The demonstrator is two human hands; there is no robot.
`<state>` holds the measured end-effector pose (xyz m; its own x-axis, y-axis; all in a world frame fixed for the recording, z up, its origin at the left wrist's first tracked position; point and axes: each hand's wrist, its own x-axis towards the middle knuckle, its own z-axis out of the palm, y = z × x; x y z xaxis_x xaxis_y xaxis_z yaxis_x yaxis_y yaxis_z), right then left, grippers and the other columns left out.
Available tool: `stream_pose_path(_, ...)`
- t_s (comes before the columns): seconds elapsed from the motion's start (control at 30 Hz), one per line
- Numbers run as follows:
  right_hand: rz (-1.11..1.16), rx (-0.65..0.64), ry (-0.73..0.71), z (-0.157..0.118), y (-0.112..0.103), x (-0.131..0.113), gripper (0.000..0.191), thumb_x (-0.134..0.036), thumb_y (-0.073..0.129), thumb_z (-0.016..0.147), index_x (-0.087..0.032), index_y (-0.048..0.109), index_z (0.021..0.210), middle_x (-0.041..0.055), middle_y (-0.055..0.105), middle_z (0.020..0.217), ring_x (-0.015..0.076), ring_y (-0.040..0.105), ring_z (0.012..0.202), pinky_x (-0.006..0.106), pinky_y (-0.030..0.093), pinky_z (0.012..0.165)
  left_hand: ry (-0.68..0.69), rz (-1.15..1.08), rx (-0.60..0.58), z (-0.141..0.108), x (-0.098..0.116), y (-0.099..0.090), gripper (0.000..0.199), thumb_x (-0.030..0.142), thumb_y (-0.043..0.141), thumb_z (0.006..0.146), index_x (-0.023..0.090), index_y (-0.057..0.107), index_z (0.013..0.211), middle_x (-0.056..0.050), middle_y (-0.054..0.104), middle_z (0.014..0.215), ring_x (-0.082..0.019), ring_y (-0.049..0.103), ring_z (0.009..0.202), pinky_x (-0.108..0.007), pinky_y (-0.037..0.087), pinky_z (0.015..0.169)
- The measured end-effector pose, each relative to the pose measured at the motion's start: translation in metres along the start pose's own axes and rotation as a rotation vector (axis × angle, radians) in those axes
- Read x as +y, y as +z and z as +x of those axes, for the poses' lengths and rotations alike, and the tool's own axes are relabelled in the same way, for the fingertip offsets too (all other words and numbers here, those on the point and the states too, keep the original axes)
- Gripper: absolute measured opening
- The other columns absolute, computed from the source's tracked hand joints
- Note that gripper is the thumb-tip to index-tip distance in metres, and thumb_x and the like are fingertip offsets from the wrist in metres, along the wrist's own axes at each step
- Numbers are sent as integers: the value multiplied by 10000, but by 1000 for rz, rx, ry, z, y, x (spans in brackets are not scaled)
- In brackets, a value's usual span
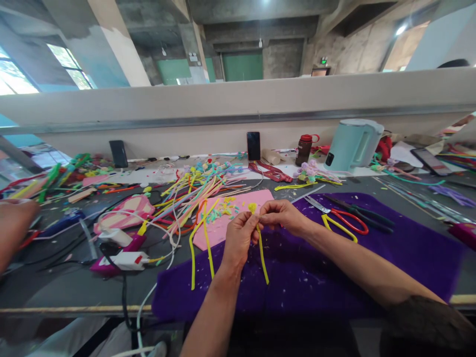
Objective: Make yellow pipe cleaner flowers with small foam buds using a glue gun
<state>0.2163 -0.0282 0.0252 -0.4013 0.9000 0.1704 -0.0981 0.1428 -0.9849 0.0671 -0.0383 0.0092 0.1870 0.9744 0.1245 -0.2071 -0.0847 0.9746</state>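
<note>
My left hand (240,232) pinches a yellow pipe cleaner (263,258) whose tail hangs down over the purple cloth (297,282). A small yellow tuft (252,207) shows above the fingertips. My right hand (279,216) is closed at the same spot, fingertips pressed together against the left ones; whatever it pinches there is too small to make out fully. Just left of the hands, more yellow pipe cleaners (208,248) drape from a pink sheet (243,198) that carries small green and yellow pieces. Red-handled scissors (349,222) lie to the right beside a bent yellow pipe cleaner (347,232).
Dark pliers (366,213) rest near the scissors. Behind lie a heap of coloured stems (201,193), an upright phone (253,146), a brown bottle (304,148) and a pale blue kettle (351,144). Cables and a power strip (119,253) sit at left, near another person's hand (17,223).
</note>
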Motion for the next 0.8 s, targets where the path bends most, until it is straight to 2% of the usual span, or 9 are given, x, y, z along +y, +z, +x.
stream_pose_path(0.13,101,-77,74,0,-9,3,188,-271,667,660,-118,609,753,12,624,654,52,483,450,167,350,418,-35,-46,-29,0,1,0,264,384,617,683,140,534,628,24,563,551,-29,398,342,-158,302,327)
stream_pose_path(0.23,163,-84,123,2,-11,6,192,-265,678,650,-113,613,748,15,625,650,54,500,450,162,356,412,-91,-100,-50,0,2,0,277,393,626,670,136,533,622,25,556,546,-23,387,339,-149,288,320)
stream_pose_path(0.4,286,-53,135,4,-9,9,191,-253,705,620,-116,585,676,-6,598,579,45,476,392,138,298,340,-164,-168,-58,1,1,-2,294,399,643,651,133,520,623,34,545,534,-10,375,339,-129,281,316)
stream_pose_path(0.8,399,-123,174,5,-13,20,211,-236,720,611,-117,618,752,13,622,620,52,516,431,137,340,378,-198,-206,-120,1,2,-3,260,363,658,643,131,542,647,33,544,529,1,350,334,-115,244,311)
